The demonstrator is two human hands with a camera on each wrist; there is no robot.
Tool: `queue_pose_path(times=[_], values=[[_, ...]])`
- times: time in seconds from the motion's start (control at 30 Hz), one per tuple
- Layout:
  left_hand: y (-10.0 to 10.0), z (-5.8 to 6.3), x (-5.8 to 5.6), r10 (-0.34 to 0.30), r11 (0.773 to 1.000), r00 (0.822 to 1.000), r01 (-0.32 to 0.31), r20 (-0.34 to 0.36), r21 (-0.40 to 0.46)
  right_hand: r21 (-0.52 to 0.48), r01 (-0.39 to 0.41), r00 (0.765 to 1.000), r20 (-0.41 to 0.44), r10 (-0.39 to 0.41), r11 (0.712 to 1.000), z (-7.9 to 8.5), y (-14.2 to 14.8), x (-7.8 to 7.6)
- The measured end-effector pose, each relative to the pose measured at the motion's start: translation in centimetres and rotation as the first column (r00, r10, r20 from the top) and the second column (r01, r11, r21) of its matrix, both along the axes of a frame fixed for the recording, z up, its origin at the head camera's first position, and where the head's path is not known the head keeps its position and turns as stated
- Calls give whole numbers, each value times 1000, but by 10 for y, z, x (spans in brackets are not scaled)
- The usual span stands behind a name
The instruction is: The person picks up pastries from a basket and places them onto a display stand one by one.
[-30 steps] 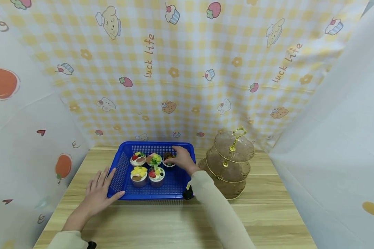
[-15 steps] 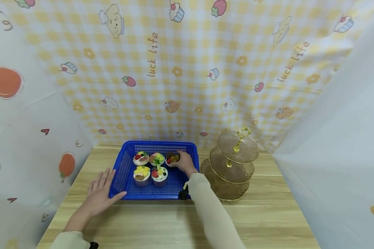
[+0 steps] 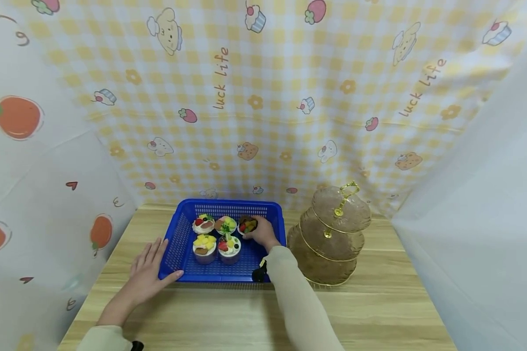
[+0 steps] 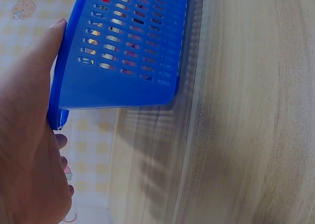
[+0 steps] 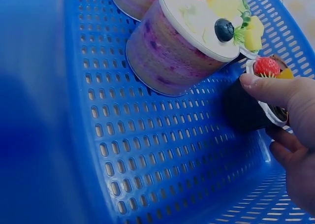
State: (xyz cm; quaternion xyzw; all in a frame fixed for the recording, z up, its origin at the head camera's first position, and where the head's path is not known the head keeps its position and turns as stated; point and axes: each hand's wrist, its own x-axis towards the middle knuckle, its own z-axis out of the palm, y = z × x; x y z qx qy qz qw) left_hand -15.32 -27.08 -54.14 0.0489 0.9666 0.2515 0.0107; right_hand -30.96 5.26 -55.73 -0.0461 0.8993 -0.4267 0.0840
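Observation:
In the head view my right hand (image 3: 264,233) is inside a blue plastic basket (image 3: 215,279), at its back right. It grips a dark dessert cup (image 5: 241,106) topped with fruit; the right wrist view has the thumb on the cup's rim and fingers on the far side. Beside that cup sit several pale dessert cups, among them one with strawberry and blueberry (image 3: 229,249) and one with yellow cubes (image 3: 204,248). My left hand (image 3: 149,277) rests on the basket's front left corner, fingers spread and fairly straight. In the left wrist view its thumb lies along the rim.
To the right of the basket stands a three-tier cake stand (image 3: 329,243) with amber plates and a gold handle. Both stand on a wooden table (image 3: 211,317). A checked curtain (image 3: 254,122) hangs behind, and pale sheets hang on both sides.
The right hand has settled lower around the dark dessert cup, its fingers now closer about it. The left hand stays on the basket corner. The whole head view has shifted slightly.

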Motion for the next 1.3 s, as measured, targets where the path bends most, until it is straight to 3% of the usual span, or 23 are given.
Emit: queue_pose_path(times=[0.33,0.57,0.83,1.1,1.3], values=[[1,1,2,3,1000,1000,-3,5,1,-13,14,1000,-20,-14,1000,-4,1,-2],[0,1,3,4,1000,1000,-4,13,7,-68,-2,1000,-9,1,998,2,-1,-2],[0,0,2,9,1000,1000,-9,25,7,-112,-84,996,-20,82,990,17,-2,0],[1,5,3,1,1000,1000,-2,16,23,-85,-184,982,-56,180,979,32,-2,4],[1,3,1,-1,1000,1000,1,17,8,-89,-208,975,-98,199,974,44,5,13]])
